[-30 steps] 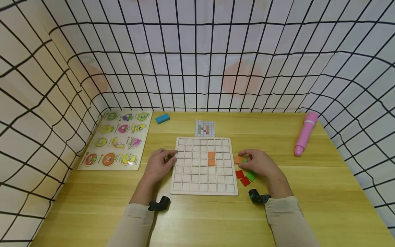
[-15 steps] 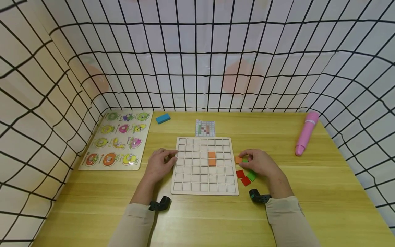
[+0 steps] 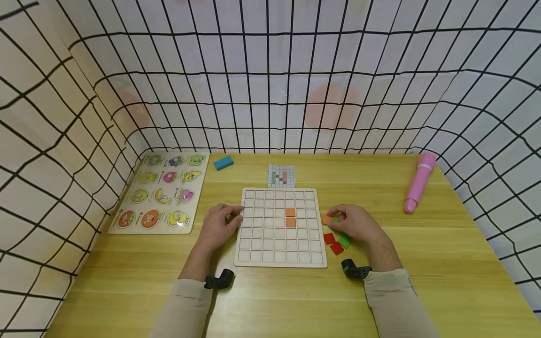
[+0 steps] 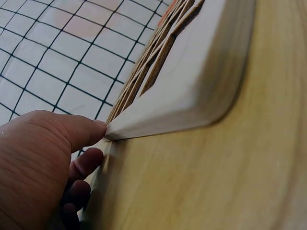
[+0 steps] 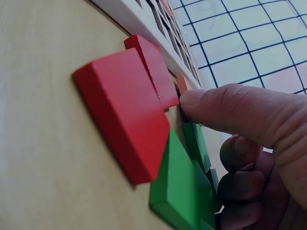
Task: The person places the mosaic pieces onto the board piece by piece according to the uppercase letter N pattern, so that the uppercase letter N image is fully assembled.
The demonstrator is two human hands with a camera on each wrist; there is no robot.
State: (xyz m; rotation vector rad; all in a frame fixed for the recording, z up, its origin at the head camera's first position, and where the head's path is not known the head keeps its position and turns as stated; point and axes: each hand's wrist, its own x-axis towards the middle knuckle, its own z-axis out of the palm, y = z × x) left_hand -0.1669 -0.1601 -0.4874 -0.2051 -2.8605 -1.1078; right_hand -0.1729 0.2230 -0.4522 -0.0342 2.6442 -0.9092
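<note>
In the head view the left hand (image 3: 217, 227) lies at the left edge of the gridded wooden board (image 3: 258, 232), thumb and forefinger touching it; the left wrist view has the thumb (image 4: 84, 132) against the board's side (image 4: 158, 125). Two orange tiles (image 3: 290, 217) sit in the grid, one above the other. Right of the board, the right hand (image 3: 357, 223) pinches a loose orange tile (image 3: 327, 219) between thumb and forefinger. Red tiles (image 5: 125, 108) and green tiles (image 5: 175, 187) lie beside it in the right wrist view, the forefinger hidden there.
Behind the board lies a small patterned grid card (image 3: 281, 175). A blue block (image 3: 223, 163) and a fruit puzzle board (image 3: 158, 192) are at the left, a pink marker-shaped object (image 3: 420, 183) at the right. Black-grid white walls (image 3: 279, 84) enclose the table's back and sides.
</note>
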